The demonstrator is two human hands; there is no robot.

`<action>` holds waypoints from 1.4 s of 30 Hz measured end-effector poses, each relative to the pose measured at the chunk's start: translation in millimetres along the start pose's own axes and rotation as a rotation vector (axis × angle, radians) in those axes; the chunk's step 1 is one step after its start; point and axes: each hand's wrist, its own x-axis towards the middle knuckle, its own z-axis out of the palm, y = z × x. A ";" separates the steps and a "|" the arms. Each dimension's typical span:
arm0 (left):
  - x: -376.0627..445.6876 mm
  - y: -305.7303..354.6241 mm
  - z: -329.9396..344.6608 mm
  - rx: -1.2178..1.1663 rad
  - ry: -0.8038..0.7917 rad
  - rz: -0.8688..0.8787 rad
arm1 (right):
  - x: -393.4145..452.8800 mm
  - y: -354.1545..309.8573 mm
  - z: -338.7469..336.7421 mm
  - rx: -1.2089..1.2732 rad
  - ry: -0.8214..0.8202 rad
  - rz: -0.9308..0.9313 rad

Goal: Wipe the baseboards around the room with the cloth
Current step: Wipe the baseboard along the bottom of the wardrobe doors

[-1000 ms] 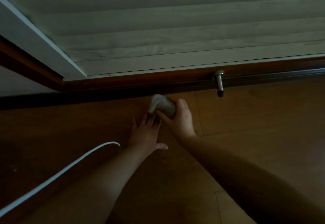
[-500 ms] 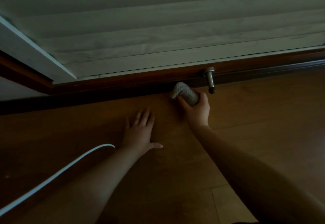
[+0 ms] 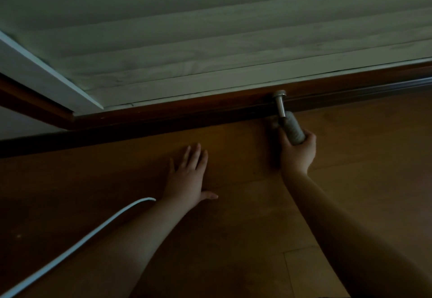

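Observation:
A dark reddish-brown baseboard runs along the foot of the pale panelled wall, from the left corner to the right edge. My right hand grips a bunched grey cloth and holds it against the baseboard's lower part, right at the tip of a metal door stop. My left hand lies flat on the wooden floor, fingers straight, palm down, about a hand's width short of the baseboard.
The metal door stop sticks out of the baseboard toward me, touching the cloth. A white cable curves across the floor at lower left, ending under my left forearm. A white door frame meets the baseboard at the left corner.
My right hand has slid the cloth rightward along the baseboard, from beside my left hand to the door stop. My left hand has stayed flat on the floor.

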 end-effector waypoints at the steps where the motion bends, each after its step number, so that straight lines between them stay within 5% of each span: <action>1: 0.1 -0.1 0.1 -0.002 0.005 0.002 | -11.6 0.2 3.2 -0.033 -0.054 -0.019; 9: 1.8 1.0 4.3 0.080 0.010 -0.013 | -101.2 -55.8 94.5 -0.046 -0.516 -0.416; 22: -0.3 -0.2 -0.3 0.039 -0.029 0.003 | -51.9 -48.7 48.2 0.075 -0.242 -0.183; 29: 0.9 -0.8 1.2 0.031 -0.016 -0.007 | -60.7 -11.5 25.9 -0.117 -0.255 -0.317; 35: 3.4 -0.8 0.6 0.014 -0.033 -0.008 | -16.9 1.7 -1.6 -0.126 -0.184 -0.251; 42: 0.9 4.1 -2.8 0.061 -0.031 -0.023 | 44.4 -22.1 -24.9 -0.274 -0.266 -0.457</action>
